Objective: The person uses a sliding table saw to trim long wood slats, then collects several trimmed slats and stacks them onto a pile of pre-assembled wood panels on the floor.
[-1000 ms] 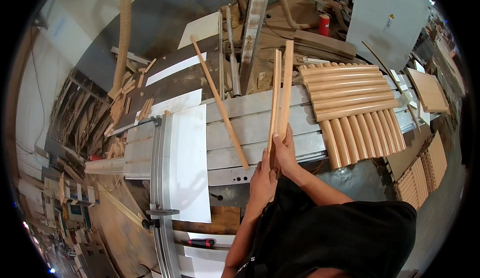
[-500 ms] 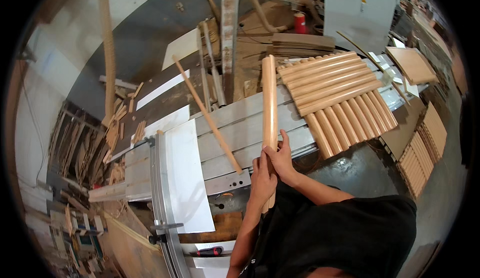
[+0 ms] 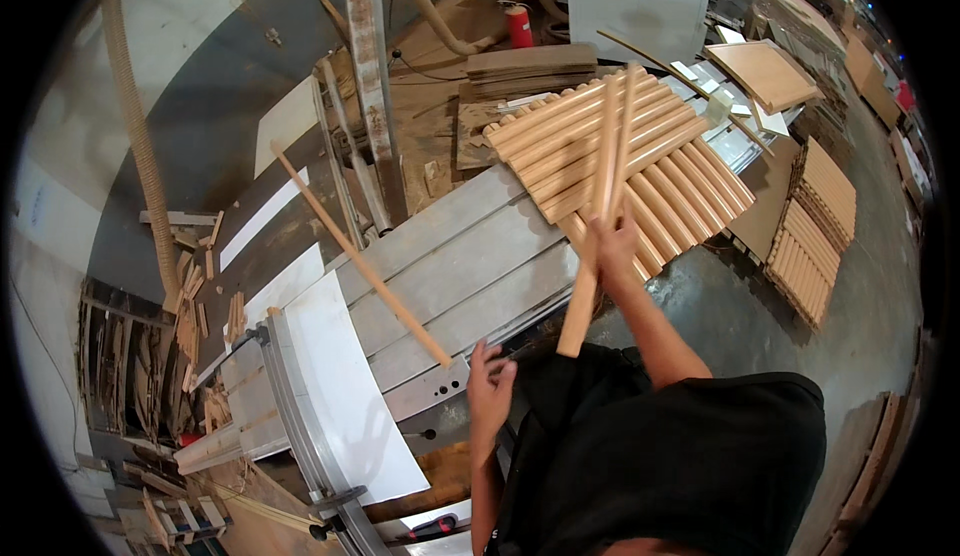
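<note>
My right hand (image 3: pixel 615 246) is closed around a long wooden moulding strip (image 3: pixel 606 186) at its lower half. The strip slants up and away over the stacked mouldings. Motion blurs its far end, which looks double, so I cannot tell whether it is one piece or two. My left hand (image 3: pixel 490 386) is off the strip, fingers apart, with nothing in it, near the front edge of the grey metal saw table (image 3: pixel 440 301). Past the right hand lie rounded wooden mouldings (image 3: pixel 600 126), an upper layer crosswise over a lower layer (image 3: pixel 690 201).
A thin wooden stick (image 3: pixel 362 261) lies across the metal table. Left of it are a white sheet (image 3: pixel 345 386) and a metal fence rail (image 3: pixel 300 406). More moulding stacks (image 3: pixel 815 216) sit on the floor at right. A red-handled tool (image 3: pixel 435 527) lies near the lower edge.
My left hand has let go of the strip and moved down and left. My right hand has carried the strip rightward and tilted it over the stack. The whole view has shifted.
</note>
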The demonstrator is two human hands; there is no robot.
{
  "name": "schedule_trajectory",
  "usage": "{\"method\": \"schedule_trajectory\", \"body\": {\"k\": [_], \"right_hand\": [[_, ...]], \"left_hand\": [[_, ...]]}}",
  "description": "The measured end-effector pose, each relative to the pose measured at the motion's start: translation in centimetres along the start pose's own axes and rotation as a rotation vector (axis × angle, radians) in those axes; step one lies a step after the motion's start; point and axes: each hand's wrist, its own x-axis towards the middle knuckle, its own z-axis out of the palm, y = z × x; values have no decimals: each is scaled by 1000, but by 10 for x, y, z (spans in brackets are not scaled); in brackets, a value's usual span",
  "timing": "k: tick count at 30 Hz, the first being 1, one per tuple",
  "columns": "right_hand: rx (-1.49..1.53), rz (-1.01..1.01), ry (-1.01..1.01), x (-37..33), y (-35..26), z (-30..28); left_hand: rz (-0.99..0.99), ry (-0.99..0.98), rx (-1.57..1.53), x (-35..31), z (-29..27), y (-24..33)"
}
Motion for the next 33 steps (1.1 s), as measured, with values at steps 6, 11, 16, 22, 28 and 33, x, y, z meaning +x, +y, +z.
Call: {"method": "schedule_trajectory", "body": {"k": [6, 11, 16, 22, 28, 33], "right_hand": [[-104, 70, 304, 73, 10, -62], [-382, -3, 470, 113, 63, -92], [-518, 48, 498, 115, 87, -75], [-948, 471, -34, 121, 19, -77], [-886, 119, -24, 145, 61, -92], [-858, -62, -50, 155, 78, -80]], "left_hand": [[-149, 163, 43, -52, -54, -68], [-152, 212, 21, -54, -63, -83], [-105, 219, 37, -36, -61, -75], [-179, 228, -43, -24, -53, -76], [-247, 189, -96, -16, -42, -81], [-208, 335, 48, -8, -45, -87]]}}
